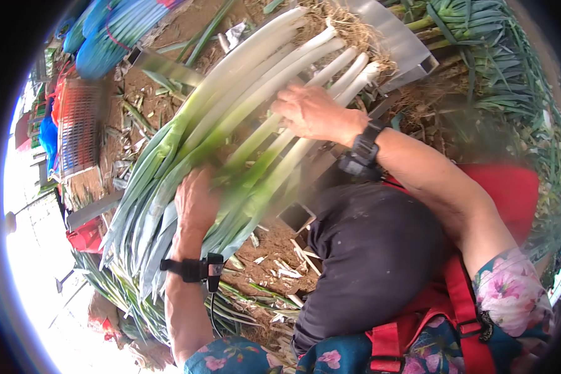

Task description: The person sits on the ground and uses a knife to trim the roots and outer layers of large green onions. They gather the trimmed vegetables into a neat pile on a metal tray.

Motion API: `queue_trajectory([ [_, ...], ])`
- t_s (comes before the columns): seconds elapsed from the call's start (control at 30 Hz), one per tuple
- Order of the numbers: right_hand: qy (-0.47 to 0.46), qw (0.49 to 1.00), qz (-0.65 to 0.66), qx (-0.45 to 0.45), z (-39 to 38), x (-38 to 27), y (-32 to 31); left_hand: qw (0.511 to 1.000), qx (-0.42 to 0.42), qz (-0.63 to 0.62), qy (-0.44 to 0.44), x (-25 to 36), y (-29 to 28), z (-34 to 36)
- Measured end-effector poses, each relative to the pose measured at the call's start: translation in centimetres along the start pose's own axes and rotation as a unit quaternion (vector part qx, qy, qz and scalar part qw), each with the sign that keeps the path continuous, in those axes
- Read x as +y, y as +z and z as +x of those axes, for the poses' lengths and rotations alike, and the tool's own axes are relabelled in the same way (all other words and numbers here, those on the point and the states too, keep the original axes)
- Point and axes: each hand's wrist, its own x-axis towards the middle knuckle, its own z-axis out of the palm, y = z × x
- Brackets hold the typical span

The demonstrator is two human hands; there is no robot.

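Observation:
Several long leeks (255,93) lie side by side across the middle, white stems toward the upper right and green leaves fanning to the lower left. Their shaggy roots (349,28) rest by a pale metal stand. My right hand (315,112) is on the nearer white stems, its fingers curled over them. Lower down, my left hand (196,202) grips among the green leaves where the stems turn green; its fingertips are blurred and partly hidden by the leaves. Both wrists wear black straps with small devices.
A metal stand (396,40) is under the root ends. More leeks (474,50) are piled at the upper right, and blue-wrapped bundles (109,37) lie at the upper left. A plastic crate (78,124) stands at left. Leaf scraps litter the brown ground (274,249). My dark-trousered knee is close by.

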Motion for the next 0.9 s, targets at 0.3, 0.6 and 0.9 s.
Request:
queue_trajectory([
  [0.3,0.010,1.000,0.019,0.005,-0.4,-0.7,0.8,0.995,-0.031,-0.091,-0.037,0.9,-0.5,-1.5],
  [0.6,0.081,0.994,-0.073,-0.018,-2.7,1.6,-1.4,0.998,0.032,-0.050,0.019,-0.2,0.9,-1.7],
  [0.9,0.076,0.993,-0.087,0.023,-3.2,1.4,-0.7,0.987,0.123,0.085,0.059,1.9,-0.4,-3.0],
])
